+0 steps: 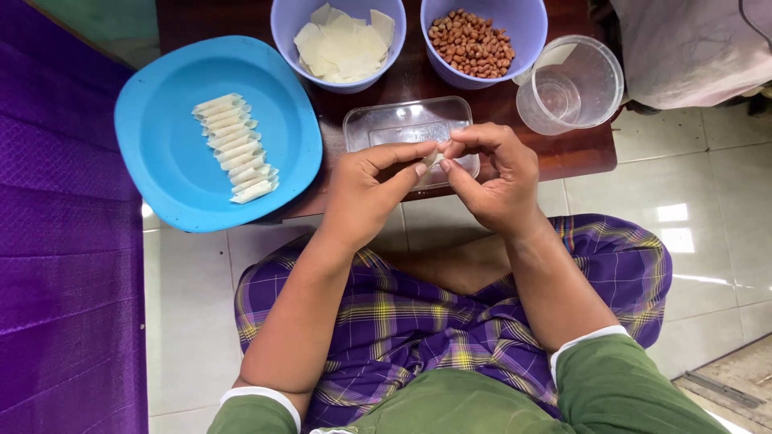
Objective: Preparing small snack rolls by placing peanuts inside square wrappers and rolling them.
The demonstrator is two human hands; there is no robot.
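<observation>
My left hand and my right hand meet fingertip to fingertip over a clear shallow plastic tray. Between the fingers of both hands is a small pale pastry wrapper piece, mostly hidden. A blue plate to the left carries a row of several rolled pale wrappers. Behind the hands stand a lavender bowl of flat wrapper sheets and a lavender bowl of peanuts.
A clear plastic cup sits at the right on the dark wooden low table. Purple fabric fills the left side. I sit on a white tiled floor, legs in purple plaid cloth.
</observation>
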